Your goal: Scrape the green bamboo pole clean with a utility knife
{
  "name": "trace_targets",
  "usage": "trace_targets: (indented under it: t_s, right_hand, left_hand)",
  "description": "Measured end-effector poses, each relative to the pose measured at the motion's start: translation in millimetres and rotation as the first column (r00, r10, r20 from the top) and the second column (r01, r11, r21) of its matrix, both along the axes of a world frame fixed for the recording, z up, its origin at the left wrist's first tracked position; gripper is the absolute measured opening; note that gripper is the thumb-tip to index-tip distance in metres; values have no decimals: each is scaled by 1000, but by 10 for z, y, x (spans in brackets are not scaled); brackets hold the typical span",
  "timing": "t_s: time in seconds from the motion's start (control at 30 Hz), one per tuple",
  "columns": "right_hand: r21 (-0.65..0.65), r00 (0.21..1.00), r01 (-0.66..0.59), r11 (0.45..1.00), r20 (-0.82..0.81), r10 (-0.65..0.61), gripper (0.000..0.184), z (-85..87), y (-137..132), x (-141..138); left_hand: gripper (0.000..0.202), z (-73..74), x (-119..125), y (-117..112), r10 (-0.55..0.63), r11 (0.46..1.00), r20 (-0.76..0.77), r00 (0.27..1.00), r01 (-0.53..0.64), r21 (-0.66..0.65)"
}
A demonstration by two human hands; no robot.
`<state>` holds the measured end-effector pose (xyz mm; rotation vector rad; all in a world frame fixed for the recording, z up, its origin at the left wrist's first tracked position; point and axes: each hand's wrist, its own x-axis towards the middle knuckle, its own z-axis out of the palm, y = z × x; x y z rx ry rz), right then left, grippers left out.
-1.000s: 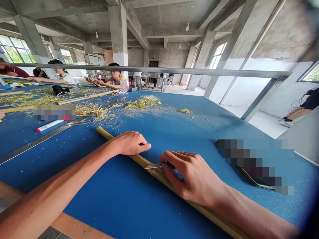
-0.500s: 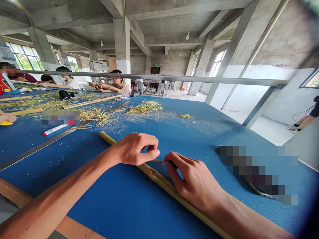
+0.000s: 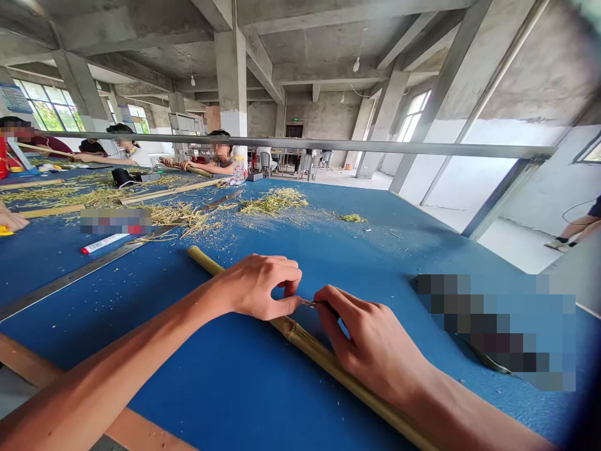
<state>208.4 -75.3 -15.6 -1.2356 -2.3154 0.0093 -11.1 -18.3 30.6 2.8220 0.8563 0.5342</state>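
Note:
A long yellow-green bamboo pole (image 3: 323,363) lies slantwise on the blue table (image 3: 225,388), running from the upper left to the lower right. My left hand (image 3: 258,285) rests over the pole with its thumb and fingers curled, the thumb tip touching the knife blade. My right hand (image 3: 370,341) grips a small knife (image 3: 310,304), its blade pointing left at the pole near a node. Most of the blade is hidden between the two hands.
A long metal ruler (image 3: 84,269) and a red-capped white marker (image 3: 104,243) lie to the left. Heaps of bamboo shavings (image 3: 275,202) cover the far table. Other people (image 3: 218,156) handle poles at the far side. A steel rail (image 3: 328,147) crosses above the table.
My left hand has gone from lying flat on the pole to a curled pinch at the blade. My right hand and knife have moved left until they meet the left thumb.

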Motion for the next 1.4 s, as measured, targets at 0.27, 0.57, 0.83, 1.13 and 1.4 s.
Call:
trace_targets:
  t_s: [0.27,0.57,0.83,1.13,1.4]
  right_hand:
    - [20,1000,25,999,16,-25,23,-5,4,3]
    - [48,999,24,999,20,-25,25,25,-25,-37]
    - [56,999,42,998,15,-43,27,157,12,37]
    - [103,998,64,993,17,-66,31,169,4,58]
    - [110,994,94,990,47,-99,30,179,15,76]
  left_hand:
    - [23,-9,65,-73,49,997,-16,999,-50,-52]
    - [22,-8,68,-87,61,997,6,998,-60,-51]
    - [15,58,34,-128,72,994,119,990,-62,-86]
    - [11,-22,69,-97,48,993,233,971,-21,-117]
    - [14,-128,139,-81,95,990,314,945,-57,-131]
